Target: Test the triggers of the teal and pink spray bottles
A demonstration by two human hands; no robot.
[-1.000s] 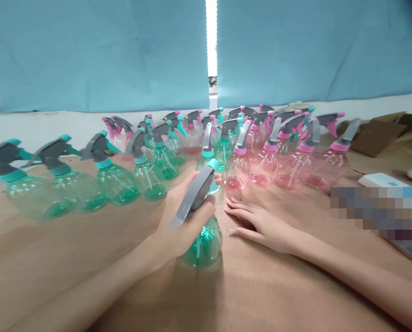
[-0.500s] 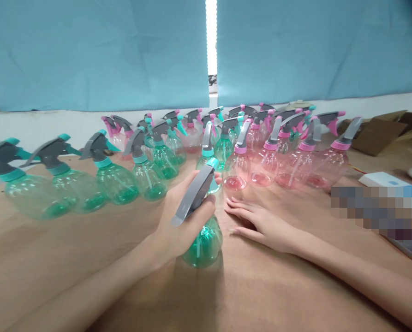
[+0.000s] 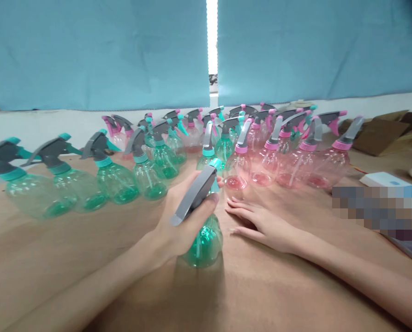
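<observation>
My left hand (image 3: 187, 207) is wrapped round the neck and trigger of a green spray bottle (image 3: 206, 242), whose grey head with a turquoise nozzle shows above my fingers. The bottle stands on the brown tabletop (image 3: 261, 290), a little tilted. To its right, my right hand (image 3: 259, 221) lies on the table with fingers apart, holding nothing. Just beyond its fingertips stands a pink spray bottle (image 3: 236, 173). Behind the held bottle another green spray bottle (image 3: 207, 159) is partly hidden by my left hand.
Several green spray bottles (image 3: 117, 184) line up at the left, and several pink ones (image 3: 295, 168) at the right. More of both colours crowd behind. A cardboard box (image 3: 379, 131), a white box (image 3: 385, 180) and a blurred-out patch lie at the right. A blue curtain (image 3: 105, 55) hangs behind.
Hardly anything differs. Both hands keep their places, and the green spray bottle stays in my left hand; the view has shifted very slightly.
</observation>
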